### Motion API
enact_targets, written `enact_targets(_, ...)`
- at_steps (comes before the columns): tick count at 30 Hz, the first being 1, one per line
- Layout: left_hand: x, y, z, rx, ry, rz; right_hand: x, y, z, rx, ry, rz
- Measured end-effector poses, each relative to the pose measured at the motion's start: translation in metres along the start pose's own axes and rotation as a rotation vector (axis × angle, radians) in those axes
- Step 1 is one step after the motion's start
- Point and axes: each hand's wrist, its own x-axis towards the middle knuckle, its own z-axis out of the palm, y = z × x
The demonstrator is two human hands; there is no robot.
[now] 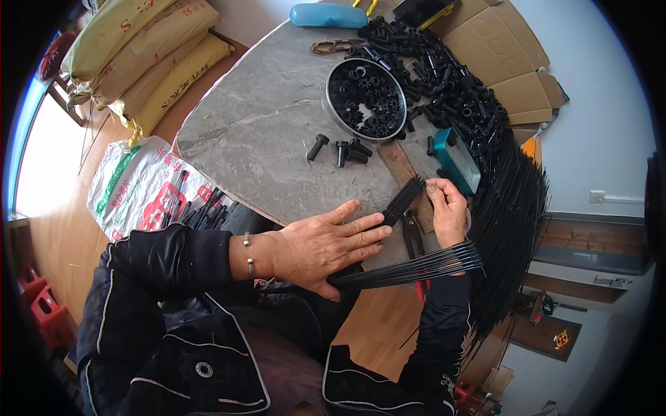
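Note:
My left hand (329, 244) lies flat with its fingers stretched across a fan of thin black rods (404, 200) that look like umbrella ribs. At the rods' upper end my right hand (447, 208) pinches with thumb and forefinger; whether a small part is also between them is hidden. A second run of black rods (409, 269) spreads from under my left hand across my right wrist. Beneath the rods are a wooden strip (399, 163) and dark-handled pliers (414, 239). Several short black plastic tubes (342, 154) stand and lie beyond my left hand.
A round tin (329, 104) holds black notched rings. Behind it lies a heap of black tubes (444, 83), with long black rods (503, 229) piled at the right. A teal box (458, 163), scissors (336, 46) and blue case (328, 15) rest on the grey tabletop (243, 118). Sacks (159, 62) stack at left.

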Motion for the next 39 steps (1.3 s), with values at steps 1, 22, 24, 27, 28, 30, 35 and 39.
enact_targets(1, 0.0, 0.0, 0.0, 0.009, -0.008, 0.001, 0.0, 0.001, -0.001, -0.009, -0.004, -0.001)
enact_targets(22, -0.001, 0.0, 0.0, 0.002, 0.006, -0.007, 0.001, -0.007, 0.003, -0.143, 0.039, 0.058)
enact_targets(24, -0.001, 0.0, 0.0, -0.005, 0.002, -0.008, 0.0, -0.013, 0.003, -0.086, 0.052, -0.02)
enact_targets(27, 0.0, -0.001, 0.0, -0.016, 0.008, -0.004, 0.003, -0.012, -0.006, -0.12, 0.001, -0.098)
enact_targets(28, 0.0, 0.0, -0.001, -0.017, 0.017, -0.002, 0.004, -0.006, -0.011, -0.084, -0.059, -0.089)
enact_targets(30, 0.0, 0.001, 0.0, -0.007, 0.002, -0.004, 0.004, -0.006, -0.012, -0.047, -0.12, -0.082)
enact_targets(35, -0.001, 0.0, -0.001, -0.001, 0.003, -0.014, -0.001, -0.011, -0.007, -0.087, -0.087, 0.001)
enact_targets(39, 0.0, 0.001, -0.001, 0.01, 0.02, -0.009, -0.001, -0.01, -0.01, -0.028, -0.107, 0.003)
